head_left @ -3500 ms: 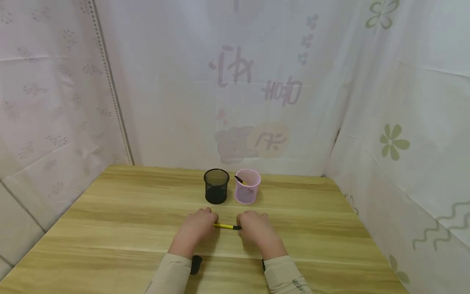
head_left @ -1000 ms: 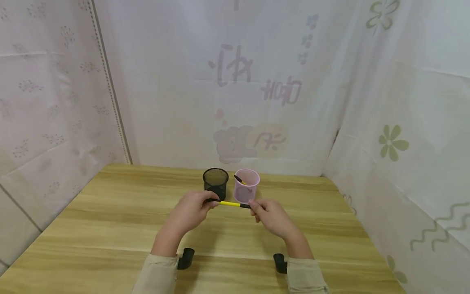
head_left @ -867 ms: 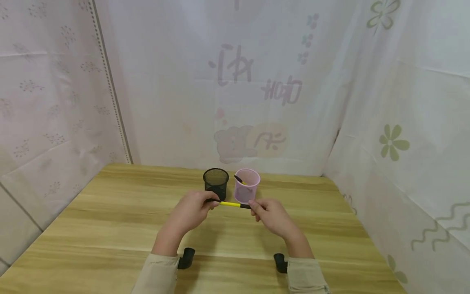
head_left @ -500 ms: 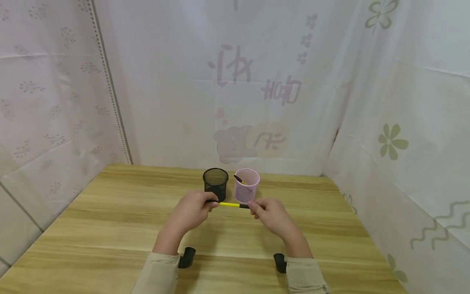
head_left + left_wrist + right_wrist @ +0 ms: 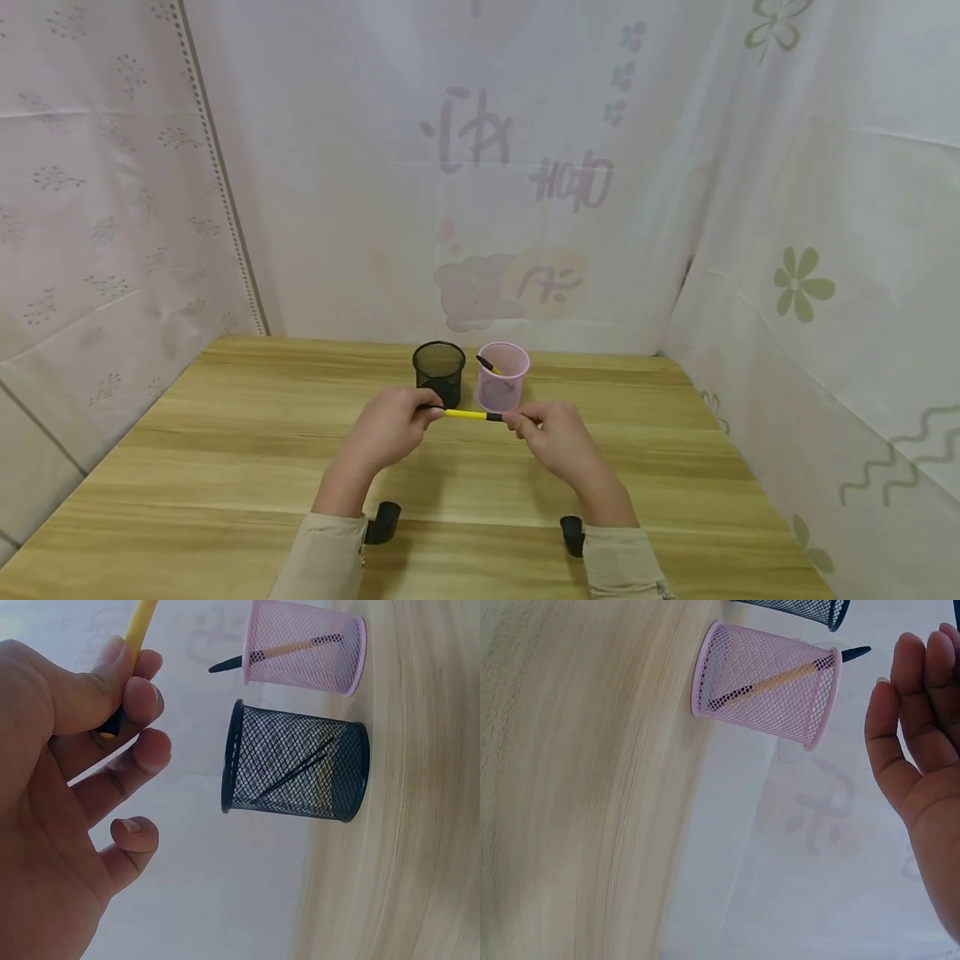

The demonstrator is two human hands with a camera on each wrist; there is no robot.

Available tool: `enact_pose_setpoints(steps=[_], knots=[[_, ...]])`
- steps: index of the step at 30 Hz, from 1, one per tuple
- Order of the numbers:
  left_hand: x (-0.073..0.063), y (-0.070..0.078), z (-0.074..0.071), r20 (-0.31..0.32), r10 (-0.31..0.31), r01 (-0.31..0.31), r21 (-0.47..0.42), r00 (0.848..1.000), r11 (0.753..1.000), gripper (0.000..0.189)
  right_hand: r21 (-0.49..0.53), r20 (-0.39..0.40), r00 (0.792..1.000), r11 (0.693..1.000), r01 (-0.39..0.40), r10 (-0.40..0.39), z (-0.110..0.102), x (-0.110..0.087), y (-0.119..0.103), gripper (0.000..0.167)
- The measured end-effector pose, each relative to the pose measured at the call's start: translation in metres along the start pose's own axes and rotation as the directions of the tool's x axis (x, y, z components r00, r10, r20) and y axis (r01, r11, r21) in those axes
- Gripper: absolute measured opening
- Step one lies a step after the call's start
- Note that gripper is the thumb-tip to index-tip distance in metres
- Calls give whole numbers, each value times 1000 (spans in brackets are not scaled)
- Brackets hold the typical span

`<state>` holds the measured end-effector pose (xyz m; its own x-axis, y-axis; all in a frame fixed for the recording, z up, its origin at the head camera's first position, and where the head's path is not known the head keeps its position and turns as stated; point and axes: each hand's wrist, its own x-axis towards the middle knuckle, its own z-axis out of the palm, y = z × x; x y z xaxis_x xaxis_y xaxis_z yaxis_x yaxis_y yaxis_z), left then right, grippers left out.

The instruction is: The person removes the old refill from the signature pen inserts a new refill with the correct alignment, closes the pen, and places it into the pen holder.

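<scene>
Pen [image 5: 467, 414] raised in both hands [image 5: 393, 422] [image 5: 557, 439]; lettering [image 5: 573, 181] behind.

A black mesh cup [image 5: 440, 377] and a pink mesh cup [image 5: 495, 395], a black-and-yellow pen [image 5: 486, 364] leaning inside the pink one, stand near the wooden tabletop's [image 5: 255, 433] far edge; printed pale cloth [image 5: 337, 208] hangs beyond.

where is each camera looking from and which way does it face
Head: on the head, facing forward and down at the table, pink cup, black cup and held pen; left hand, right hand and sleeves show.
Left wrist: facing past the left hand at both cups, image sideways, table at right; only that hand shows.
Right wrist: facing mainly the pink cup, table at left; part of the right hand shows.
Shared by both wrist views: the two cups.
</scene>
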<state>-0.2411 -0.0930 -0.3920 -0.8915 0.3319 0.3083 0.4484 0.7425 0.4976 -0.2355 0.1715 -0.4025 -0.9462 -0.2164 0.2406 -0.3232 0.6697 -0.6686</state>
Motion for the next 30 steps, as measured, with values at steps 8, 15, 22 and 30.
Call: enact_pose_setpoints(steps=[8,15,22,30], knots=[[-4,0,0,-22,2,-1,22,1000,1000,9,39,4,999,999,-37,36,-2,-1,-2,9],[-7,2,0,-47,10,-8,44,999,999,6,28,48,999,999,22,-23,-6,-2,-5,15],[-7,4,-1,-65,30,-26,72,997,997,6,10,118,990,997,79,-80,-10,-4,-11,17],[-4,5,2,-66,97,-85,173,993,981,6,-70,104,992,994,78,-71,-9,-3,-14,13]])
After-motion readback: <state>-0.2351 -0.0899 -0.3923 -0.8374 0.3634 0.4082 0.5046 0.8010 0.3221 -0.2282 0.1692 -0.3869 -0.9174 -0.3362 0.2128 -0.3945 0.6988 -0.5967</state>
